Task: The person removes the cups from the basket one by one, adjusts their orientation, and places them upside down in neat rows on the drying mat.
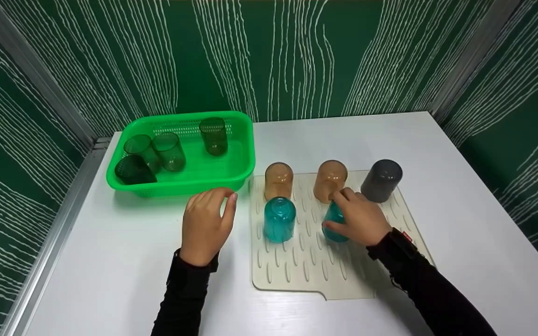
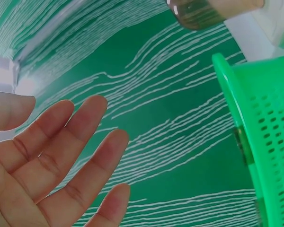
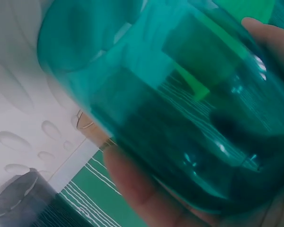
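My right hand (image 1: 360, 217) grips a teal cup (image 1: 333, 228) upside down on the cream ribbed mat (image 1: 306, 266); the right wrist view is filled by that teal cup (image 3: 170, 104) with fingers (image 3: 132, 184) curled round it. A second teal cup (image 1: 279, 219) stands inverted to its left. Two amber cups (image 1: 278, 179) (image 1: 329, 179) and a dark grey cup (image 1: 381, 180) stand inverted in the mat's back row. My left hand (image 1: 207, 224) hovers over the table between basket and mat, fingers (image 2: 71, 156) relaxed, holding nothing.
A green plastic basket (image 1: 231, 172) at the back left holds several dark, see-through cups (image 1: 168, 150); its rim (image 2: 255, 142) shows in the left wrist view. The white table (image 1: 110, 261) is boxed in by green patterned walls (image 1: 269, 51) on three sides.
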Demonstrator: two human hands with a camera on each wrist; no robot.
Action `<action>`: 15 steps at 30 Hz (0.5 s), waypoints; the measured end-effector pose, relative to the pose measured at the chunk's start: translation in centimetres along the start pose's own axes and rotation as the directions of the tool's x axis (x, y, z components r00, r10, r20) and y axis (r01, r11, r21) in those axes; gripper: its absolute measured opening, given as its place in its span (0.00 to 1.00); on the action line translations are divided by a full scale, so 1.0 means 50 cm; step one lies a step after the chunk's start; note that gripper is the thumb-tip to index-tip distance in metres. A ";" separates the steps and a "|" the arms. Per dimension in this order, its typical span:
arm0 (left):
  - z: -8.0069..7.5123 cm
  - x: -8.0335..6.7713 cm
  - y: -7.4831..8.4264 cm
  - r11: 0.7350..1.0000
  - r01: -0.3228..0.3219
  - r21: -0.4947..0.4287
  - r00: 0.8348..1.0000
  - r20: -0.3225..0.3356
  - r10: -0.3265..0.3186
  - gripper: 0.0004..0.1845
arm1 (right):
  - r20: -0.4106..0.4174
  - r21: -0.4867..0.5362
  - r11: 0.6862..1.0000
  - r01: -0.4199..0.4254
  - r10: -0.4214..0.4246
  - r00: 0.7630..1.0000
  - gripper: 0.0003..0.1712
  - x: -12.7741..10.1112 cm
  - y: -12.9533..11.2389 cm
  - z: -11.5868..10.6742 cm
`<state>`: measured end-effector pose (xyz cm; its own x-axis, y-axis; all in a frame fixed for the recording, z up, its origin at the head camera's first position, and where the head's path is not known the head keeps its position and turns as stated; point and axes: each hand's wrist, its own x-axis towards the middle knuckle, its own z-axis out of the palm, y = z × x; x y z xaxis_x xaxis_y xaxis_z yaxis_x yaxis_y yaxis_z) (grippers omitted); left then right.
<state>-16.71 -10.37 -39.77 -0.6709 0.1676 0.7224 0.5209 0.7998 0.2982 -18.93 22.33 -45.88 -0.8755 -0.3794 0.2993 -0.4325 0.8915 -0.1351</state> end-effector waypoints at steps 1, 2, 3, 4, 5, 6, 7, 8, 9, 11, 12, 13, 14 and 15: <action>0.000 0.000 0.000 1.000 -0.001 0.003 1.000 -0.001 0.001 0.12 | 0.000 -0.007 1.000 0.000 0.000 1.000 0.33 0.000 -0.001 0.000; 0.000 -0.001 -0.001 1.000 -0.003 0.005 1.000 -0.004 0.003 0.12 | -0.002 -0.014 1.000 0.001 -0.001 1.000 0.33 0.001 -0.002 -0.001; 0.000 -0.001 -0.002 1.000 -0.005 0.008 1.000 -0.006 0.005 0.12 | -0.002 -0.022 1.000 0.004 -0.004 1.000 0.34 0.002 -0.003 -0.001; 0.000 -0.001 -0.002 1.000 -0.007 0.011 1.000 -0.008 0.007 0.12 | -0.002 -0.027 1.000 0.005 -0.005 1.000 0.34 0.003 -0.003 -0.001; -0.001 0.000 -0.002 1.000 -0.009 0.014 1.000 -0.010 0.009 0.12 | -0.004 -0.034 0.999 0.006 -0.006 1.000 0.34 0.004 -0.003 -0.002; -0.001 0.000 -0.002 1.000 -0.009 0.015 1.000 -0.012 0.009 0.12 | -0.007 -0.040 0.999 0.010 -0.010 1.000 0.34 0.005 -0.003 -0.003; -0.001 0.000 -0.002 1.000 -0.010 0.017 1.000 -0.013 0.011 0.12 | -0.012 -0.043 0.999 0.016 -0.016 1.000 0.35 0.006 -0.003 -0.003; -0.001 0.000 -0.002 1.000 -0.012 0.016 1.000 -0.015 0.012 0.11 | -0.017 -0.046 0.999 0.020 -0.021 1.000 0.35 0.006 -0.003 -0.003; -0.002 0.000 -0.002 1.000 -0.013 0.017 1.000 -0.014 0.013 0.11 | -0.021 -0.048 0.999 0.023 -0.024 1.000 0.35 0.006 -0.002 -0.002; -0.002 0.001 -0.002 1.000 -0.014 0.017 1.000 -0.013 0.014 0.11 | -0.028 -0.048 0.998 0.027 -0.028 0.999 0.35 0.006 -0.002 -0.003; -0.002 0.001 -0.002 1.000 -0.014 0.018 1.000 -0.011 0.014 0.11 | -0.030 -0.048 0.998 0.028 -0.029 0.999 0.35 0.006 -0.002 -0.003; -0.003 0.002 -0.001 1.000 -0.014 0.019 1.000 -0.009 0.014 0.11 | -0.032 -0.047 0.999 0.028 -0.030 0.999 0.35 0.006 -0.002 -0.003; -0.002 0.002 -0.001 1.000 -0.014 0.020 1.000 -0.006 0.014 0.11 | -0.033 -0.048 0.999 0.026 -0.028 0.999 0.35 0.006 -0.002 -0.003; -0.002 0.002 -0.001 1.000 -0.012 0.019 1.000 -0.004 0.012 0.11 | -0.033 -0.048 0.999 0.024 -0.026 0.999 0.36 0.006 -0.003 -0.004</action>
<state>-16.75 -10.46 -39.66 -0.6622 0.1750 0.7286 0.5188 0.8086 0.2773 -19.09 22.14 -45.60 -0.8564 -0.3941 0.3335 -0.4429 0.8928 -0.0823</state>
